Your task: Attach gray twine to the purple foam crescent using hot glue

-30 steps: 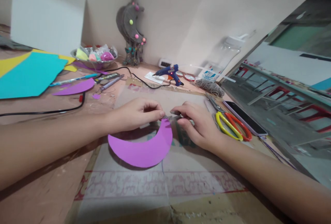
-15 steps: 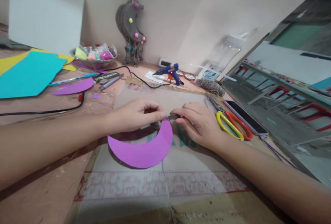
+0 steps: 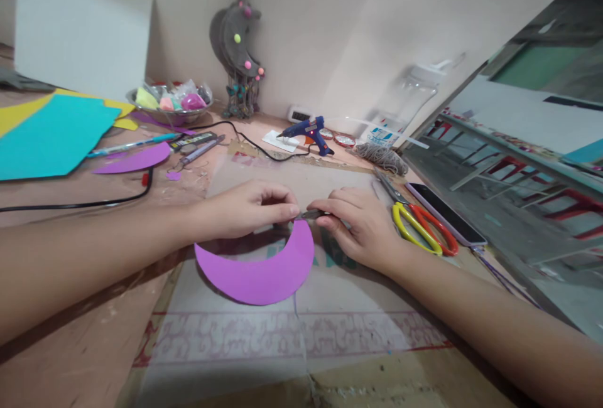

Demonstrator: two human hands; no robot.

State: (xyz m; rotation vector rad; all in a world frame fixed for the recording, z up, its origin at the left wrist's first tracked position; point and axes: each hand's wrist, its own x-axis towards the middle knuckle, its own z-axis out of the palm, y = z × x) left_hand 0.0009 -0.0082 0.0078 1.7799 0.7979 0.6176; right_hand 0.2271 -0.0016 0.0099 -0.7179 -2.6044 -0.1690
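Note:
A purple crescent (image 3: 264,276) of paper or thin foam curves open side up above the work sheet. Its upper right tip is pinched between the thumb and fingers of my left hand (image 3: 264,207). My right hand (image 3: 355,223) closes on a small dark grey slender piece (image 3: 311,214), whose kind I cannot make out. That piece's end meets the crescent's tip beside my left fingertips; the exact contact is hidden. Just right of my right hand lie scissors (image 3: 417,223) with one yellow and one red handle.
A blue glue gun (image 3: 308,132) stands behind my hands, its black cord running left. Around it are grey yarn (image 3: 381,158), a phone (image 3: 445,213), a bowl of coloured bits (image 3: 164,113), pens (image 3: 202,150), turquoise sheets (image 3: 56,138) and a decorated grey crescent (image 3: 238,44).
Both hands keep the same grip on the crescent and the dark grey piece. The whole view has shifted very slightly; little else differs.

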